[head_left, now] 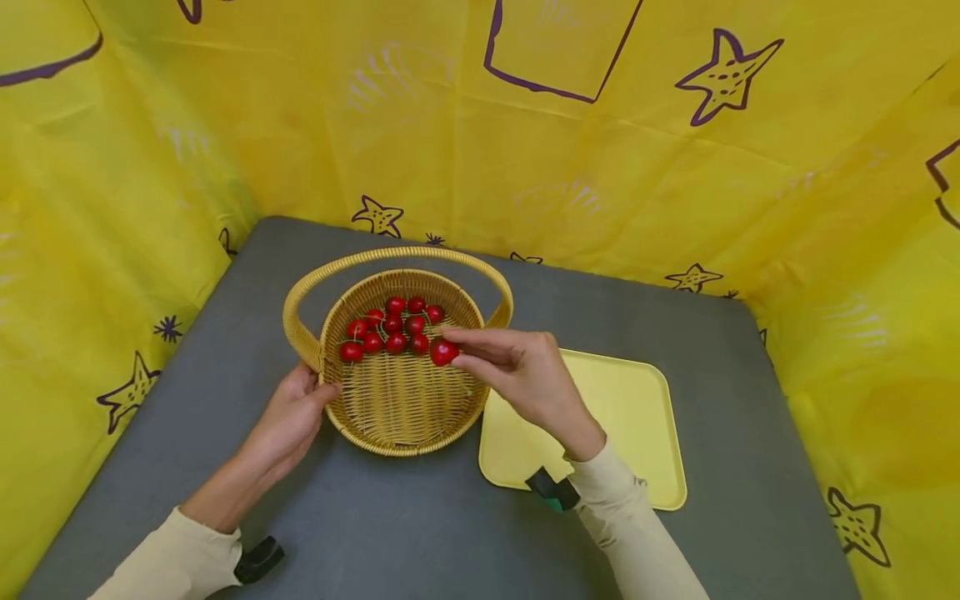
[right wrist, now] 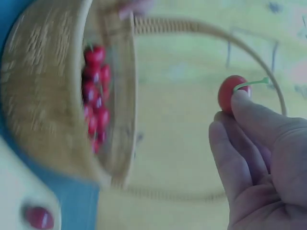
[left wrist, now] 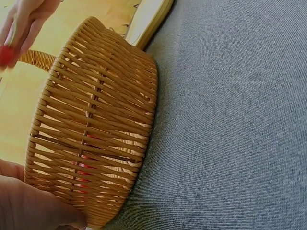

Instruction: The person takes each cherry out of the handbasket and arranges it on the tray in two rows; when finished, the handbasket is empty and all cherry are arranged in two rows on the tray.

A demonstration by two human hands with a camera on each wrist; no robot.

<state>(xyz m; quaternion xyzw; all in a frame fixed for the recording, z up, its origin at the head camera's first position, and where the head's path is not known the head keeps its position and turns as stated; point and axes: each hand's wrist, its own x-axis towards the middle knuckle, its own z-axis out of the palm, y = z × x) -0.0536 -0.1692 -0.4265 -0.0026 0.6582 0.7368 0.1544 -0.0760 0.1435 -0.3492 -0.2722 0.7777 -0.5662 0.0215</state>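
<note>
A wicker basket (head_left: 397, 408) (left wrist: 91, 120) (right wrist: 43, 86) with an arched handle holds several red cherries (head_left: 395, 342) (right wrist: 100, 117) in its far half. My left hand (head_left: 288, 417) (left wrist: 36, 206) grips the basket's left rim beside the handle's base, thumb over the edge. Between thumb and fingertips my right hand (head_left: 536, 379) (right wrist: 268, 158) pinches one red cherry (head_left: 445, 352) (right wrist: 232, 93) above the basket's right side; its green stem shows in the right wrist view. Another cherry (right wrist: 39, 218) lies on the tray, hidden from the head view.
The pale yellow tray (head_left: 630, 400) lies right of the basket, partly under my right forearm. Both stand on a grey table (head_left: 360, 525). Yellow cloth (head_left: 600, 167) with starfish drawings hangs behind the table and at both sides.
</note>
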